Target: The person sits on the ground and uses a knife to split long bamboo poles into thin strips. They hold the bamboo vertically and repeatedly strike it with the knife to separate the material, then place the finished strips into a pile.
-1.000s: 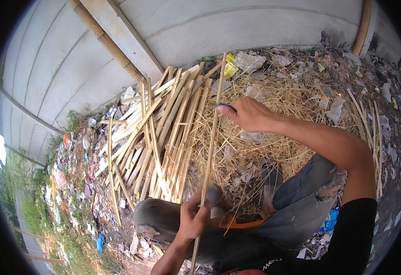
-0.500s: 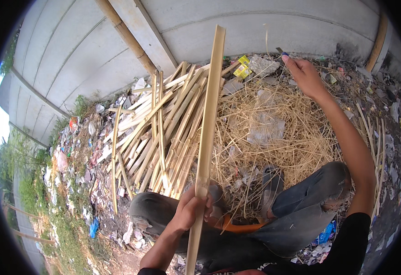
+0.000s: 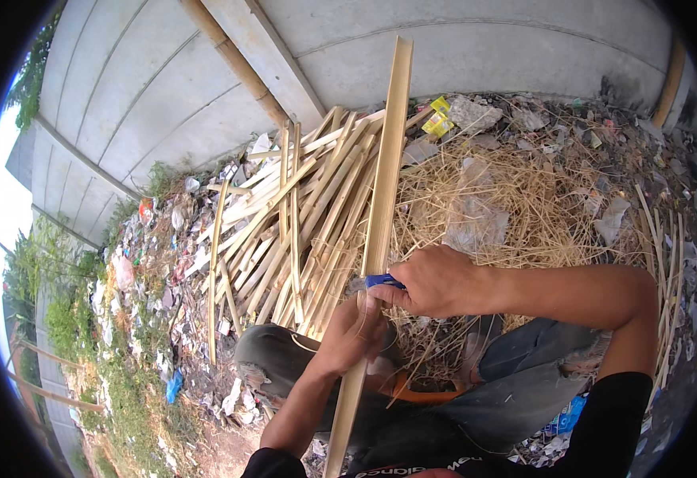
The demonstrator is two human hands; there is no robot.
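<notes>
- Left hand (image 3: 352, 333), centre of frame just below the middle, is wrapped tight round a long bamboo strip (image 3: 384, 183); fingers closed on it.
- Bamboo strip runs from bottom centre up to top centre, near upright, leaning slightly right at the top; its top end shows against the grey wall (image 3: 476, 48).
- Right hand (image 3: 436, 280), centre of frame, is closed on a small blue-handled tool (image 3: 382, 280), maybe a knife; blade not clear.
- Blue tool is pressed at the right edge of the strip, just above the left hand.
- The two hands are close together, nearly touching, right above left.
- Right forearm comes in from the right side, bent at the elbow, black sleeve (image 3: 611, 422) at lower right.
- Pile of bamboo strips (image 3: 300, 215) lies on the ground, centre-left, behind the held strip.
- Dry straw heap (image 3: 523, 199) spreads across centre-right.
- Person's knees in dark trousers (image 3: 285, 362) sit at lower centre; an orange item (image 3: 424, 394) shows between the legs, cannot tell what it is.
- Litter (image 3: 157, 263) scattered along the left; yellow wrapper (image 3: 440, 118) at top centre near the wall.
- Thick bamboo pole (image 3: 237, 64) leans on the wall, upper left.
</notes>
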